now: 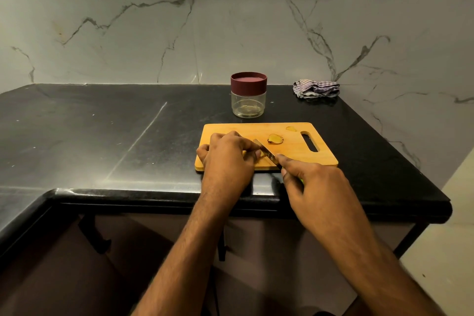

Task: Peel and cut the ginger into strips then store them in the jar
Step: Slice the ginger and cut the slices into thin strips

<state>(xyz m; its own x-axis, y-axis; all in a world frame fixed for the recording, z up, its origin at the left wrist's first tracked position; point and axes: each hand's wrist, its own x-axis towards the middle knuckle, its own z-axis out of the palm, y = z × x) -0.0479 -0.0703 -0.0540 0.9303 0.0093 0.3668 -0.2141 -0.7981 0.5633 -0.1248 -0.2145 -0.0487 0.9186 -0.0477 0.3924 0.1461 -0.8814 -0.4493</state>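
Cutting in hand: left hand (227, 155) pins the mostly hidden ginger (259, 159) near the cutting board's (295, 154) front edge, right hand (314, 187) grips the knife (266, 152); advise curled fingertips clear of the blade, thin even strokes; lidded jar (248, 95) stands behind the board.

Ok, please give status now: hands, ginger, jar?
Left hand pins ginger on cutting board. Right hand grips knife, blade on ginger. Slice lies apart. Jar lidded, behind board.
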